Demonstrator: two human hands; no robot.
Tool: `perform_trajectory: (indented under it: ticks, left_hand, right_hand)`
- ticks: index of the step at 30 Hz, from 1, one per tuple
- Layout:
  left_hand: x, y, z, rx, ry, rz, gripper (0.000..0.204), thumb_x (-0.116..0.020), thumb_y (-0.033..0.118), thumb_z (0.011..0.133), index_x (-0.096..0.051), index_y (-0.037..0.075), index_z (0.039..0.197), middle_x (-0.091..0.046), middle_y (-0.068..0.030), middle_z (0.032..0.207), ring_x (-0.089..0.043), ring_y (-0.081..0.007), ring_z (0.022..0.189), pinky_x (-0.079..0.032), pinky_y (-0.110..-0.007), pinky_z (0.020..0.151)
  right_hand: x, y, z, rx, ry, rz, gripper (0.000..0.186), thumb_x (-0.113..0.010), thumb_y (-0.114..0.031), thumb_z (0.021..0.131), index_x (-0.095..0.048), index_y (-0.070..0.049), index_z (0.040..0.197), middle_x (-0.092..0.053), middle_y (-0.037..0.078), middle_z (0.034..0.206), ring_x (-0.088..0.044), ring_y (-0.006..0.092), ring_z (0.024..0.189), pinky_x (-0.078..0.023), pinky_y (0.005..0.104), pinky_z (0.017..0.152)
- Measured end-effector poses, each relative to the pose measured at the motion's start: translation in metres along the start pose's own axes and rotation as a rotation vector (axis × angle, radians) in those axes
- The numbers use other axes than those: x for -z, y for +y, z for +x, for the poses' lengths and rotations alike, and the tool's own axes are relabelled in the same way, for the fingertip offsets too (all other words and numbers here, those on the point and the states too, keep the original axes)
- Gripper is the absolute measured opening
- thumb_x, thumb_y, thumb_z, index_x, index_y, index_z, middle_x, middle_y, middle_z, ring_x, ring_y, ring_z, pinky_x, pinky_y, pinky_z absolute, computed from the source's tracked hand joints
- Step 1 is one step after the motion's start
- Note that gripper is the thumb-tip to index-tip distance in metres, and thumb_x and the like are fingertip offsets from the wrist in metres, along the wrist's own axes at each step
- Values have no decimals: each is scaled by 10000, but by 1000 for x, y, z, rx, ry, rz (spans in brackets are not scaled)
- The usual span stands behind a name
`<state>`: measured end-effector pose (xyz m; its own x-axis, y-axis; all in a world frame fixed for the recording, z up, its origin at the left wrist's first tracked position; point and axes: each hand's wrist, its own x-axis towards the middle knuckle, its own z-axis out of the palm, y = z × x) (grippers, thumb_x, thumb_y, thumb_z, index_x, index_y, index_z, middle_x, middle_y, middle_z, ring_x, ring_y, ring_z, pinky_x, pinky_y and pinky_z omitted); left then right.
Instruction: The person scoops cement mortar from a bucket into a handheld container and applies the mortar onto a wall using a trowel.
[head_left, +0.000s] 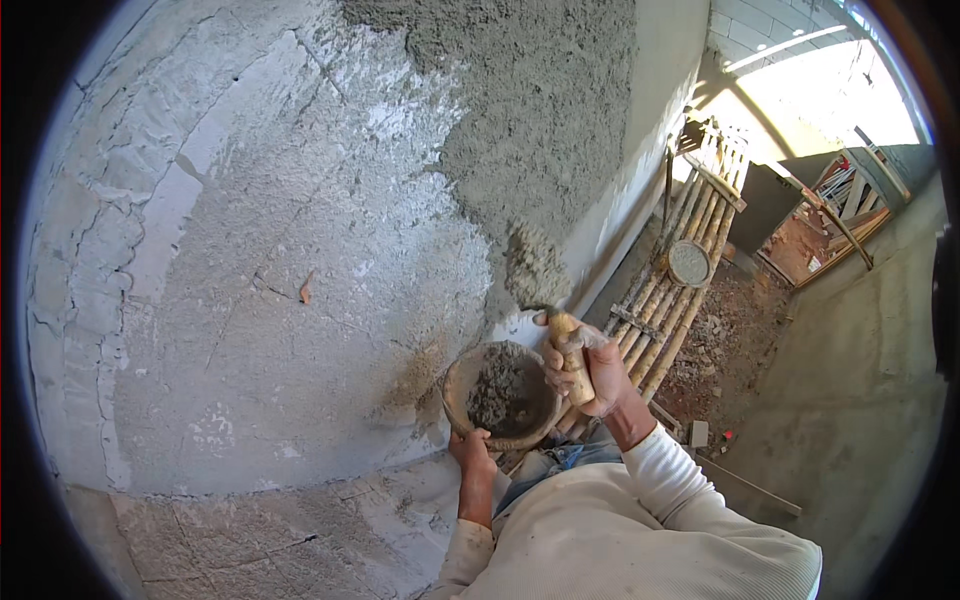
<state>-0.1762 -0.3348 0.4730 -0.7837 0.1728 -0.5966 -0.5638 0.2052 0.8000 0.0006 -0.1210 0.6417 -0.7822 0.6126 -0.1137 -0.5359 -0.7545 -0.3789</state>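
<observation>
1. Landmark: round mortar pan, held against the foot of the wall, part-filled with grey mortar. All places below are given from this pan.
2. Right hand: just right of the pan's rim, fingers clenched round the wooden handle of a trowel.
3. Trowel blade: above the pan and slightly right, loaded with wet mortar, close against the wall at the lower edge of the fresh plaster patch. Long axis runs from the handle up and a little left to the blade tip.
4. Left hand: under the pan's lower rim, fingers gripping it from below; how far they wrap round cannot be told.
5. Key relation: the loaded blade lies above the right fingers, on the wall side; the right hand is the nearer to the plaster patch, the left only bears the pan.
6. Bare scored wall: left of the pan.
7. Bamboo scaffold poles: right of the pan, beyond the right hand, bearing a second round pan.
</observation>
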Motion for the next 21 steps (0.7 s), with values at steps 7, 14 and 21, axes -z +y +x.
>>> perform_trajectory:
  ticks: [7, 14, 21]
  left_hand:
    - [115, -32, -1, -18, 91, 18, 704, -626, -160, 752, -643, 49, 1423, -676, -60, 1198, -670, -247, 1009, -539, -371, 806]
    - [163, -41, -48, -96, 364, -60, 842, -599, -159, 676, -629, -23, 1507, -722, -150, 1332, -731, -326, 1062, -597, -404, 841]
    - [160, -53, -35, -44, 327, -109, 756, -620, -132, 683, -658, -9, 1428, -712, -142, 1281, -727, -315, 1009, -577, -391, 753]
  right_hand:
    - [-75, -73, 41, 1179, 504, -560, 460, -691, -31, 1065, -565, 76, 1495, -719, 80, 874, -682, 135, 646, -569, 292, 559]
    - [-135, -65, 172, 1651, 1298, -482, 422, -744, 10, 1011, -636, 101, 1409, -755, 141, 950, -708, 173, 700, -603, 343, 603]
    - [-154, 117, 131, 817, -243, -1417, 458, -695, -99, 1008, -574, 19, 1433, -722, 173, 851, -733, 324, 638, -575, 449, 551]
